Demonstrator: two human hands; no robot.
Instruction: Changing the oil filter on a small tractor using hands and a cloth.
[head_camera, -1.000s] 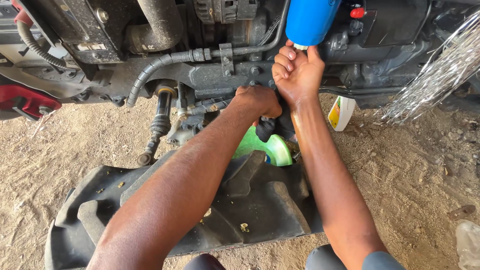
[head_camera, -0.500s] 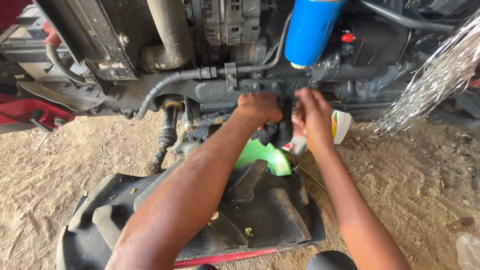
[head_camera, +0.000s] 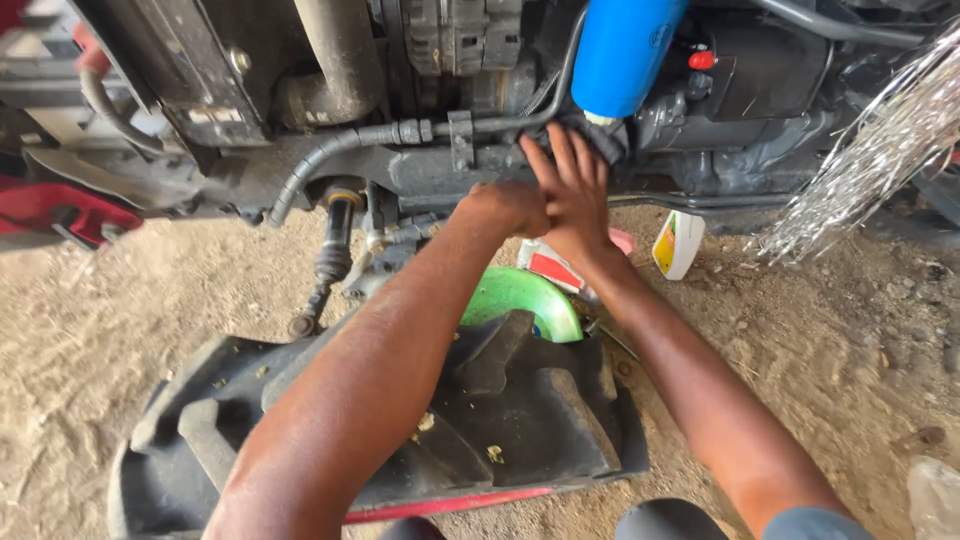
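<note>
Blue cylindrical filter (head_camera: 625, 55) hangs at top centre; right hand (head_camera: 572, 195), fingers spread open, presses a dark rag (head_camera: 600, 135) below it. Left hand (head_camera: 505, 208) is fisted, its contents hidden.

Sandy dirt ground (head_camera: 120, 330) in bright daylight, scattered pebbles, dark machine underside (head_camera: 760, 130) above, no walls visible

Above the hands, 12 o'clock: blue filter (head_camera: 625, 55) and hose (head_camera: 340, 150) crowd the engine underside.
Below, 6 o'clock: black panel (head_camera: 500, 420) and green basin (head_camera: 520, 300) block.
3 o'clock: sandy ground (head_camera: 830, 340) open past white bottle (head_camera: 678, 243).
</note>
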